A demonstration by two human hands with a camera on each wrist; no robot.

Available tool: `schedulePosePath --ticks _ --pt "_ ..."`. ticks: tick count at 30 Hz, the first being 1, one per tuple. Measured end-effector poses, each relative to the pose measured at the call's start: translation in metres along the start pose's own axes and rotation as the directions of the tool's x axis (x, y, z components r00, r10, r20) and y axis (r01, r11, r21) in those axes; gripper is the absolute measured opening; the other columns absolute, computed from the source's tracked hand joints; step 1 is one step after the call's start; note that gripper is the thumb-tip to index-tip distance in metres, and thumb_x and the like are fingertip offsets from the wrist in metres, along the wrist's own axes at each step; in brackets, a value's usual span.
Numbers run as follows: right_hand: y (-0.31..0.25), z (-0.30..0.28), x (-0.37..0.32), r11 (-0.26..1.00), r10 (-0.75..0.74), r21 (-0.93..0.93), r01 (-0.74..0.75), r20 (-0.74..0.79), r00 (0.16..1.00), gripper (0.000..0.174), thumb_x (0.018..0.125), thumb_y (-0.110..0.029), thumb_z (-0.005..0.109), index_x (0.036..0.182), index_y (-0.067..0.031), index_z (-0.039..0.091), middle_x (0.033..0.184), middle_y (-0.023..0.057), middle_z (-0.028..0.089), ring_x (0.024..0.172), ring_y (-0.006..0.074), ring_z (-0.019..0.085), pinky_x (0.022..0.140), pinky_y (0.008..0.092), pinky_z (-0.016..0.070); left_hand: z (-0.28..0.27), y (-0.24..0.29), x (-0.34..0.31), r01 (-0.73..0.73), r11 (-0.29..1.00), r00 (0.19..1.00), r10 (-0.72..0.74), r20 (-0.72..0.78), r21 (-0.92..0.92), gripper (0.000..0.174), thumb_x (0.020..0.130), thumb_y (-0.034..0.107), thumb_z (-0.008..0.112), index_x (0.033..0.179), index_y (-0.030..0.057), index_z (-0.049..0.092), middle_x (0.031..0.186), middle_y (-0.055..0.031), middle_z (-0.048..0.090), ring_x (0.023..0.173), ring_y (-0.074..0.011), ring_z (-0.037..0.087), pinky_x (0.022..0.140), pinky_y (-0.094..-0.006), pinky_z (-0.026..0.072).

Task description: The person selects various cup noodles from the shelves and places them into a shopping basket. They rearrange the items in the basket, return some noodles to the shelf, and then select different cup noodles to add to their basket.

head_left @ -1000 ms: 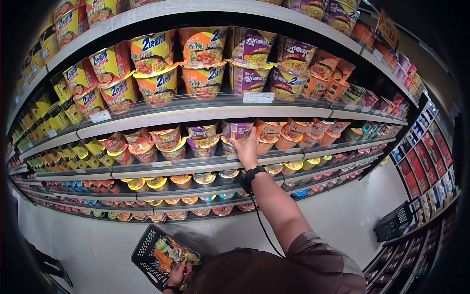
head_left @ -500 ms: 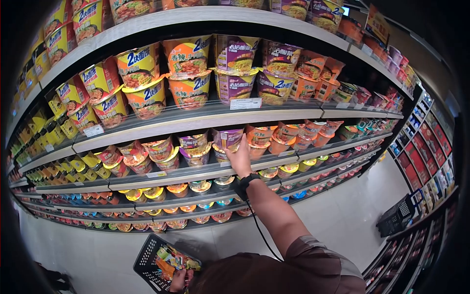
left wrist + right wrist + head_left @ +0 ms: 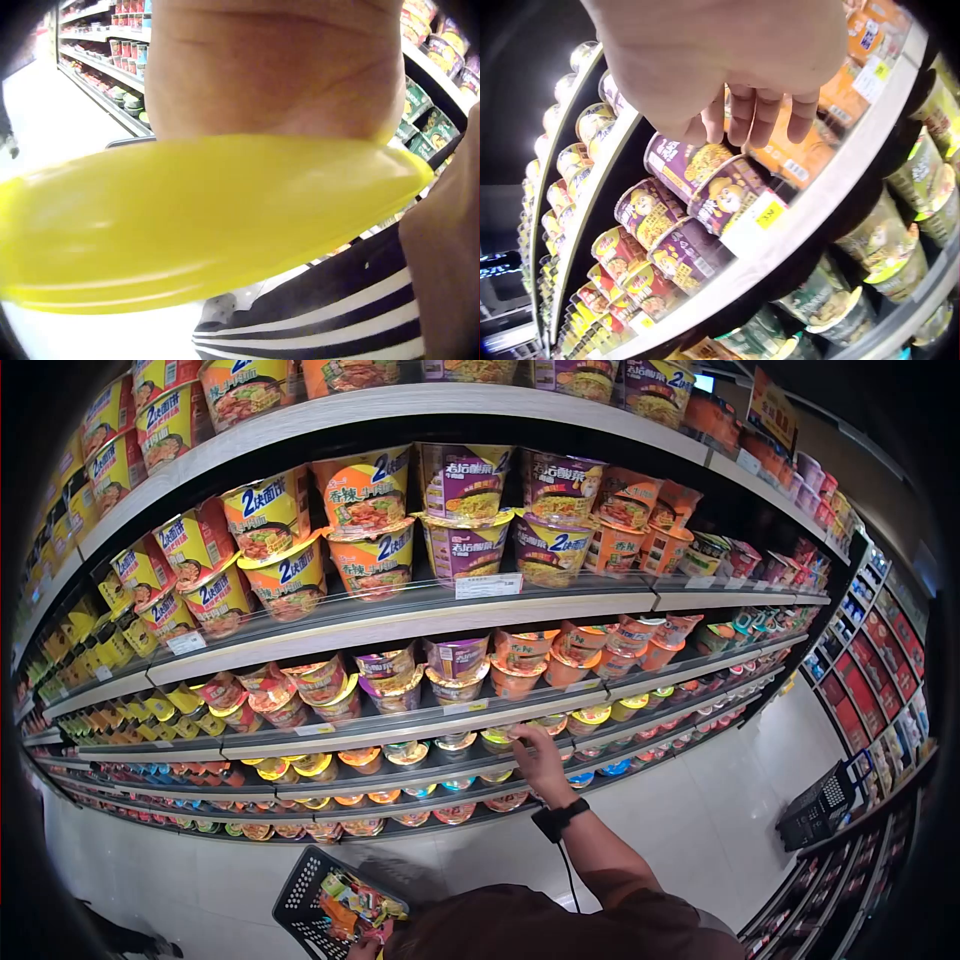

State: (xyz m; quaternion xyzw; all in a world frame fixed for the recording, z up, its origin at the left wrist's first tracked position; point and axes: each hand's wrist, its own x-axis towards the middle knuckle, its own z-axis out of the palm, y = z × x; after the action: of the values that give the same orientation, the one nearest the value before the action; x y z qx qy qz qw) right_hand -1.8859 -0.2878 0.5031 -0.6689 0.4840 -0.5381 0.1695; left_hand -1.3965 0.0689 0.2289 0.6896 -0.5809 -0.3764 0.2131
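My right hand point(image 3: 541, 765) is lowered in front of the shelves, fingers loosely bent and holding nothing. Behind the fingers in the right wrist view are purple cups point(image 3: 727, 196) and orange packs point(image 3: 787, 154). A purple cup point(image 3: 457, 657) stands stacked on the shelf, above and left of that hand. My left hand point(image 3: 364, 950) is at the bottom edge, beside a dark basket point(image 3: 290, 905) of colourful packages point(image 3: 352, 900); its fingers are hidden. A glossy yellow object point(image 3: 217, 217) crosses the left wrist view below a patch of skin; what it is I cannot tell.
Long shelves of stacked noodle cups point(image 3: 465, 550) curve across the front, with a price label point(image 3: 489, 585) on one edge. Another dark basket point(image 3: 815, 805) stands on the floor at the right, by a further shelf. A striped garment point(image 3: 322, 315) shows in the left wrist view.
My right hand has come away from the purple cup and dropped down and to the right. The cup stays on the shelf. The head view has shifted, and less of my left hand shows.
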Motion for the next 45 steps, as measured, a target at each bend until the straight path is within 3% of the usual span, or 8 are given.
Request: schedulePosePath --ticks 12,13,25,28,32,35,42,45 --pt "0.049 -0.060 -0.100 0.891 0.428 0.086 -0.445 0.164 0.889 0.013 0.094 -0.009 0.060 0.100 -0.0005 0.067 0.088 0.0035 0.067 0.082 0.0103 0.061 0.072 0.0244 0.0488 -0.020 0.043 -0.008 0.104 0.989 0.967 -0.076 0.244 -0.105 0.042 0.097 0.037 0.047 0.117 0.0028 0.061 0.104 -0.0123 0.068 0.098 -0.0235 0.064 0.086 -0.0356 0.0477" --pt "0.054 -0.061 -0.104 0.889 0.432 0.088 -0.450 0.169 0.886 0.013 0.094 -0.009 0.060 0.100 -0.0005 0.067 0.088 0.0035 0.067 0.082 0.0103 0.061 0.072 0.0244 0.0488 -0.028 0.095 -0.010 0.356 0.931 0.903 -0.365 0.226 0.081 0.042 0.095 0.037 0.048 0.110 0.0007 0.064 0.103 -0.0143 0.068 0.103 -0.0276 0.063 0.091 -0.0378 0.0448" --pt "0.114 -0.069 -0.171 0.771 0.540 0.097 -0.630 0.424 0.727 0.020 0.094 -0.015 0.059 0.104 0.0013 0.064 0.089 0.0053 0.067 0.083 0.0119 0.062 0.078 0.0263 0.0494 -0.035 0.163 -0.063 0.570 0.815 0.821 -0.565 -0.078 0.101 0.063 0.094 0.054 0.039 0.104 -0.0011 0.067 0.097 -0.0280 0.067 0.098 -0.0366 0.066 0.085 -0.0412 0.0486" --pt "0.143 -0.073 -0.212 0.748 0.605 -0.116 -0.654 0.523 0.600 0.025 0.093 -0.020 0.057 0.102 0.0026 0.064 0.088 0.0072 0.067 0.081 0.0158 0.065 0.076 0.0291 0.0521 -0.042 0.171 -0.085 0.607 0.787 0.793 -0.590 -0.150 0.112 0.067 0.094 0.057 0.039 0.096 -0.0028 0.069 0.073 -0.0207 0.068 0.070 -0.0304 0.068 0.070 -0.0407 0.0510" --pt "0.226 -0.109 -0.332 0.799 0.557 -0.399 -0.450 0.773 0.304 0.030 0.090 -0.027 0.057 0.105 -0.0016 0.064 0.090 0.0084 0.069 0.079 0.0186 0.068 0.070 0.0313 0.0541 -0.029 0.110 -0.087 0.671 0.740 0.739 -0.662 -0.121 0.050 0.072 0.091 0.060 0.040 0.095 -0.0058 0.069 0.095 -0.0321 0.065 0.102 -0.0457 0.061 0.088 -0.0461 0.0458" --pt "0.167 -0.146 -0.349 0.163 0.837 -0.666 -0.728 0.484 -0.255 0.026 0.098 -0.023 0.048 0.116 -0.0070 0.058 0.103 0.0077 0.068 0.093 0.0211 0.068 0.067 0.0417 0.0562 -0.022 0.089 -0.088 0.657 0.754 0.747 -0.651 -0.132 0.001 0.072 0.091 0.061 0.037 0.094 -0.0029 0.070 0.090 -0.0300 0.066 0.099 -0.0432 0.062 0.090 -0.0470 0.0449" --pt "0.153 -0.185 -0.388 0.638 0.666 -0.723 -0.266 0.691 -0.282 0.033 0.100 -0.022 0.045 0.128 -0.0050 0.048 0.123 0.0141 0.061 0.103 0.0273 0.065 0.078 0.0501 0.0548 -0.039 0.120 -0.085 0.634 0.773 0.771 -0.633 0.069 0.019 0.065 0.094 0.055 0.035 0.093 0.0011 0.071 0.092 -0.0235 0.069 0.095 -0.0386 0.064 0.087 -0.0430 0.0465" --pt "0.165 -0.147 -0.394 0.367 0.796 -0.718 -0.591 0.572 -0.199 0.032 0.098 -0.029 0.049 0.121 -0.0060 0.053 0.112 0.0111 0.066 0.095 0.0254 0.068 0.072 0.0455 0.0548 -0.046 0.132 -0.087 0.563 0.826 0.824 -0.559 0.093 -0.024 0.061 0.096 0.051 0.036 0.104 0.0007 0.068 0.098 -0.0243 0.068 0.098 -0.0386 0.064 0.088 -0.0427 0.0466"
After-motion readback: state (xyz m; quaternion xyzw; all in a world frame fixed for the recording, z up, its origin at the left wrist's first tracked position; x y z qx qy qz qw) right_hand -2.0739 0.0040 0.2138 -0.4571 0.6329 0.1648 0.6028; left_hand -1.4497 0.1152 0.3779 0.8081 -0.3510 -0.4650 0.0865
